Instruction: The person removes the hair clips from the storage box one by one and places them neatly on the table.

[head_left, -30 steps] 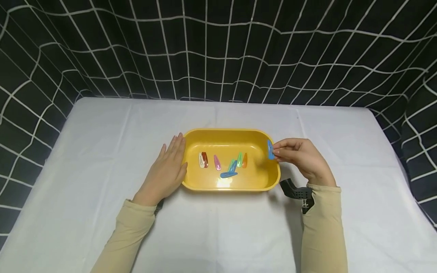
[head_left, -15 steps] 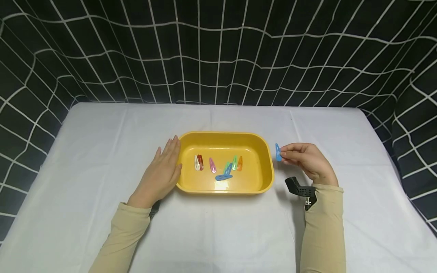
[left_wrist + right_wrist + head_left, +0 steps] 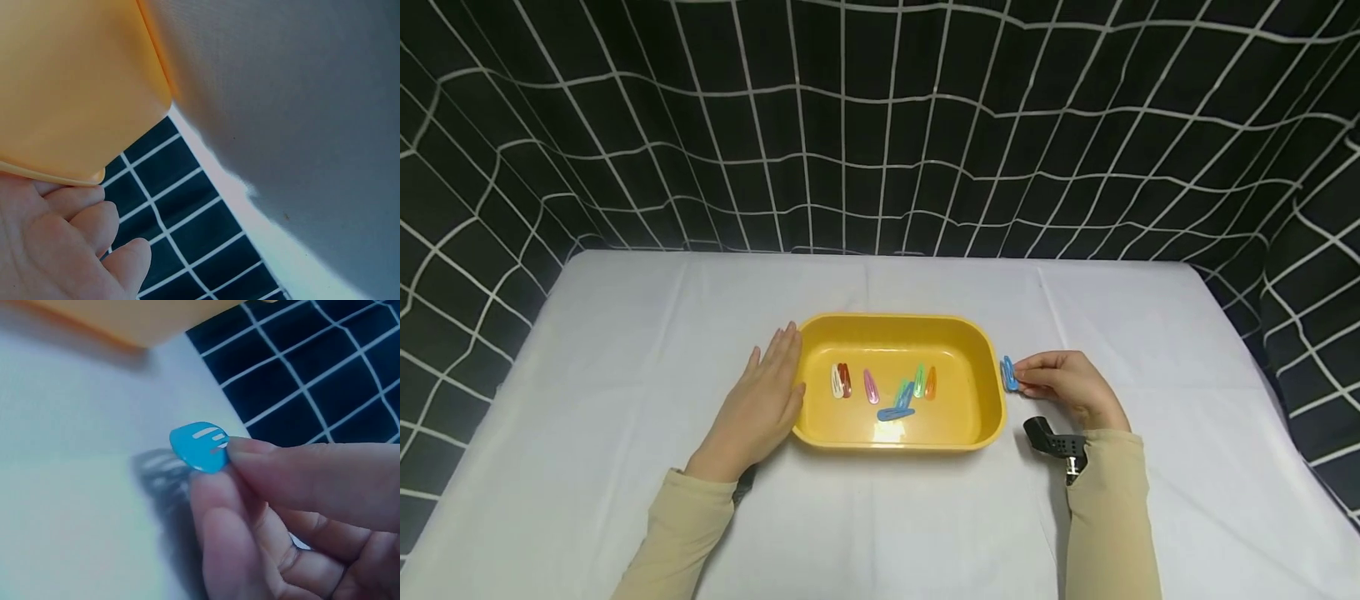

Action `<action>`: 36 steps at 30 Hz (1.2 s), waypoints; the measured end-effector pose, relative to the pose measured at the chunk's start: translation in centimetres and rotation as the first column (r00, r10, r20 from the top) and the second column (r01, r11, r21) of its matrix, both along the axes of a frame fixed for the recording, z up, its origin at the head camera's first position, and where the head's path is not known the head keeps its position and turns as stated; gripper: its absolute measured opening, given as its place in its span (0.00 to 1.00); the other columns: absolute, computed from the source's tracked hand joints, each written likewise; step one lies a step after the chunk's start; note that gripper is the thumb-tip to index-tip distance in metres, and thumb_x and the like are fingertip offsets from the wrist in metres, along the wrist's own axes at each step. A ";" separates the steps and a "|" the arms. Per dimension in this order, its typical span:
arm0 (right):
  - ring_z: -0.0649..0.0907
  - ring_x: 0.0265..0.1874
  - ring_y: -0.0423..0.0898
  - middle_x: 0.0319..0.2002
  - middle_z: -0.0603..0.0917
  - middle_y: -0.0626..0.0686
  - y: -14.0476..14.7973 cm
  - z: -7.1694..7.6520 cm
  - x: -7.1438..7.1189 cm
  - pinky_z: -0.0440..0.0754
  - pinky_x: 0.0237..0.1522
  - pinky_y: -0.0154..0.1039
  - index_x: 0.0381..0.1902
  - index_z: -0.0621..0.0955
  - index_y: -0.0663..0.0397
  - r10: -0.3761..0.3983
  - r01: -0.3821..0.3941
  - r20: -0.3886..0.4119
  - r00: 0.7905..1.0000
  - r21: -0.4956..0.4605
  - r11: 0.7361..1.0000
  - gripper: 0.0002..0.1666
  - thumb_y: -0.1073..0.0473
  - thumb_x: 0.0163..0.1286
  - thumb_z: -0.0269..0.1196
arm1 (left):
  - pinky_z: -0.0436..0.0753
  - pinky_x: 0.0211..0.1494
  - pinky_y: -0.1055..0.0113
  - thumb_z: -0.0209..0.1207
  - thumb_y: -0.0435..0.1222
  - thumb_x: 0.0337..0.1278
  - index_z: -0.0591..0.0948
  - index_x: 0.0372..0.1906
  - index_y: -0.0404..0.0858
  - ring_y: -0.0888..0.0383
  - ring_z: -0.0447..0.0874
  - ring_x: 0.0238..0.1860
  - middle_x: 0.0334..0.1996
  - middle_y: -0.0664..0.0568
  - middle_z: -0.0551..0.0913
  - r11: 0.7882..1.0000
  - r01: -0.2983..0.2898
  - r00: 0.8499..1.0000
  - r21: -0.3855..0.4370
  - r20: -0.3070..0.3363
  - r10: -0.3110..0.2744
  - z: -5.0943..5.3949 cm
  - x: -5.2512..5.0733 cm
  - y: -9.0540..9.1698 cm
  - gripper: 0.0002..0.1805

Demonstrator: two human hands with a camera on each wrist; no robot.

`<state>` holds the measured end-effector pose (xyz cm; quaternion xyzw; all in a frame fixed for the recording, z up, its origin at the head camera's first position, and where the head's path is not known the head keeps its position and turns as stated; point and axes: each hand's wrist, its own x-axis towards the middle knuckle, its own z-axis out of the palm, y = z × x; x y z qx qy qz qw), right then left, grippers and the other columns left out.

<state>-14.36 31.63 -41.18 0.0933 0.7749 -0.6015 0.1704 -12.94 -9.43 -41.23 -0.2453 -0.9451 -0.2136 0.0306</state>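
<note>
A blue snap hair clip (image 3: 1009, 375) is pinched between the thumb and fingers of my right hand (image 3: 1072, 387), just outside the right end of a yellow tray (image 3: 988, 425). In the right wrist view the slotted blue clip (image 3: 201, 449) is held close above the white cloth, its shadow beside it. My left hand (image 3: 752, 408) rests along the tray's left rim with straight fingers; the left wrist view shows those fingers (image 3: 94, 225) at the rim. Inside the tray lie a white clip (image 3: 837, 382), a dark red clip (image 3: 846, 380), a pink clip (image 3: 871, 387), an orange clip (image 3: 931, 383), and several green and blue clips (image 3: 895, 413).
A white cloth (image 3: 865, 533) covers the table under the tray. Black walls with white netting (image 3: 880, 125) stand behind the table and at both sides. A black wrist mount (image 3: 1054, 442) sticks out from the right sleeve, near the tray's right corner.
My right hand has carried the blue hair clip from over the tray's right rim to outside it and lowered it towards the cloth. The left hand stays on the tray.
</note>
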 end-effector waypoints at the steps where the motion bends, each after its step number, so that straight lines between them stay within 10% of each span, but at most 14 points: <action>1: 0.82 0.25 0.35 0.28 0.84 0.47 -0.1 -0.1 0.0 0.82 0.33 0.28 0.44 0.78 0.80 0.000 0.000 -0.004 1.000 0.008 1.000 0.16 0.68 0.63 0.62 | 0.45 0.73 0.52 0.42 0.39 0.68 0.51 0.71 0.27 0.49 0.42 0.73 0.73 0.41 0.46 1.000 0.000 1.000 0.000 -0.002 0.000 0.0 0.0 0.0 0.32; 23: 0.80 0.20 0.34 0.22 0.84 0.48 -2.3 0.0 0.0 0.79 0.26 0.26 0.37 0.82 0.77 -0.061 0.089 -0.088 0.994 0.364 0.927 0.13 0.67 0.60 0.64 | 0.47 0.72 0.52 0.43 0.39 0.68 0.52 0.71 0.26 0.49 0.44 0.73 0.73 0.41 0.48 1.000 -0.001 1.000 0.015 -0.026 0.001 -0.4 0.3 0.1 0.32; 36: 0.82 0.22 0.32 0.25 0.85 0.49 -1.5 -0.4 -0.3 0.82 0.29 0.28 0.42 0.79 0.82 -0.071 0.102 -0.136 0.988 0.234 0.967 0.17 0.69 0.60 0.64 | 0.47 0.72 0.51 0.43 0.39 0.68 0.53 0.71 0.26 0.48 0.45 0.73 0.73 0.41 0.48 1.000 0.001 0.999 0.012 -0.040 -0.001 -0.1 0.0 0.1 0.32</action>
